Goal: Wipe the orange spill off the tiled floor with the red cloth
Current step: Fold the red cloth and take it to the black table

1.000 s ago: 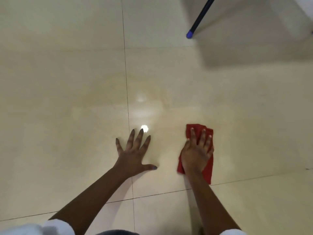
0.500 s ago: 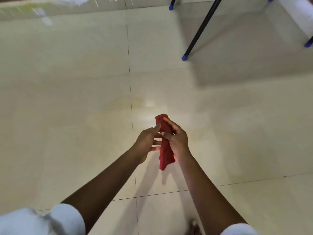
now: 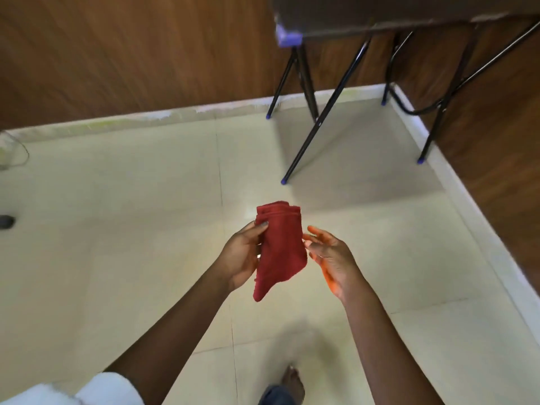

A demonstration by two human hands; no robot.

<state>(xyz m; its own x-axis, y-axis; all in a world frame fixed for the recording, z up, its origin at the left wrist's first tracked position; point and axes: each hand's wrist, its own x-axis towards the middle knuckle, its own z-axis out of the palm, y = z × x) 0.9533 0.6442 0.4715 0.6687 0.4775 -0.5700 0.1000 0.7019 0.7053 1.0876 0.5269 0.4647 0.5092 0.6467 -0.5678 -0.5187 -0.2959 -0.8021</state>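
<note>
Head view. The cloth (image 3: 279, 247), folded into a thick pad, is held in the air above the floor (image 3: 117, 229), in front of the person and well clear of the tiles. The left hand (image 3: 242, 255) grips its left edge, with the thumb on the near face and the fingers curled behind. The lower corner hangs free. The right hand (image 3: 330, 258) lies just beside the right edge, its fingers (image 3: 317, 230) apart, relaxed and clamped on nothing. Whether the tips touch the fabric cannot be told.

This hold probably serves to refold the pad or turn up a fresh face, not to wipe. An orange tint shows along the right palm edge, but residue and light cannot be told apart. No spill is plain on the tiles. Only a glossy sheen lies just beyond the cloth, so wiping appears largely done.

A bench (image 3: 409, 10) on black legs (image 3: 315, 133) with blue feet stands in the far right corner against the wood wall (image 3: 131, 54). Its nearest leg lands beyond the sheen and would limit long forward strokes. A bare foot (image 3: 292, 381) stands below the hands. A cable (image 3: 17, 153) and a small dark object (image 3: 5, 221) lie at the left edge, well apart.
</note>
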